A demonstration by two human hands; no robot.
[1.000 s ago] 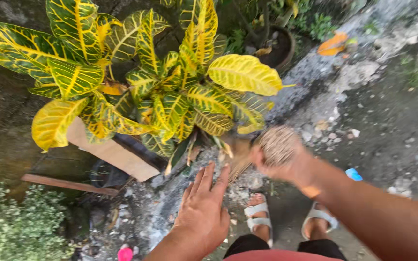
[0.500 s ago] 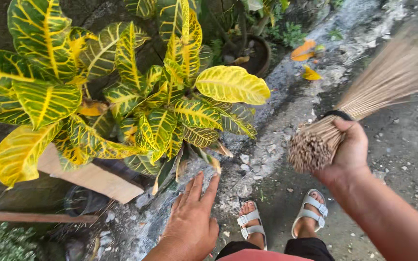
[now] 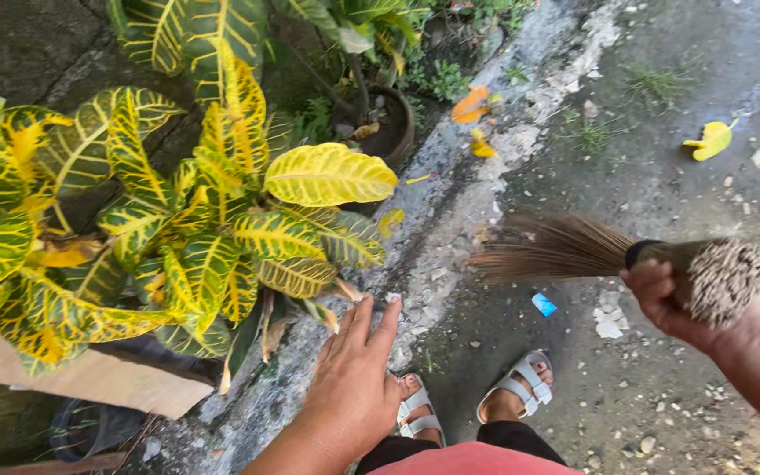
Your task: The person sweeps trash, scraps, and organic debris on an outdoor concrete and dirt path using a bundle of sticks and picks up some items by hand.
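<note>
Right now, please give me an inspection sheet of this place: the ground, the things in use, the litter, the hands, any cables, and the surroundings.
Surface: grey concrete ground, gritty, with a rough pale curb running along the plants.
Job's things: stick broom, bristles fanned out to the left, low over the ground.
Clutter: yellow fallen leaf, orange leaf, small blue scrap, white scraps, pebbles.
Grippers: right hand gripping the broom at its bound end; left hand open, fingers spread, holding nothing, next to the croton plant.
Cables: nothing seen.
Surroundings: dark pot behind the croton, white sandals on the person's feet.
</note>
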